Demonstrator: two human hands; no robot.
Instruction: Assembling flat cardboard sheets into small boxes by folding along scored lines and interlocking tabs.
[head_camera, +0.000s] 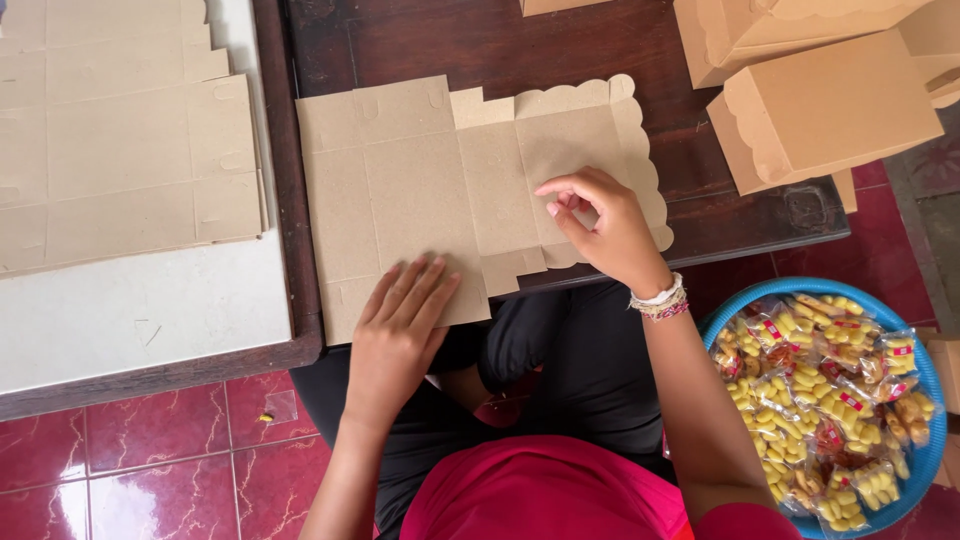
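The left hand (398, 325) lay flat, fingers spread, on an unfolded cardboard box blank (430, 190) on the tabletop (420, 40); beside it, the right hand (600, 230) pinched the blank's flap in a narrow grip.

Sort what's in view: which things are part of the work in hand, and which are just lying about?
In hand:
- flat die-cut cardboard box blank on the dark wooden table
- left hand, pressed flat on it
- right hand, fingertips on a panel

Lying about:
- stack of flat blanks
- folded boxes
- blue basin of bagged yellow snacks
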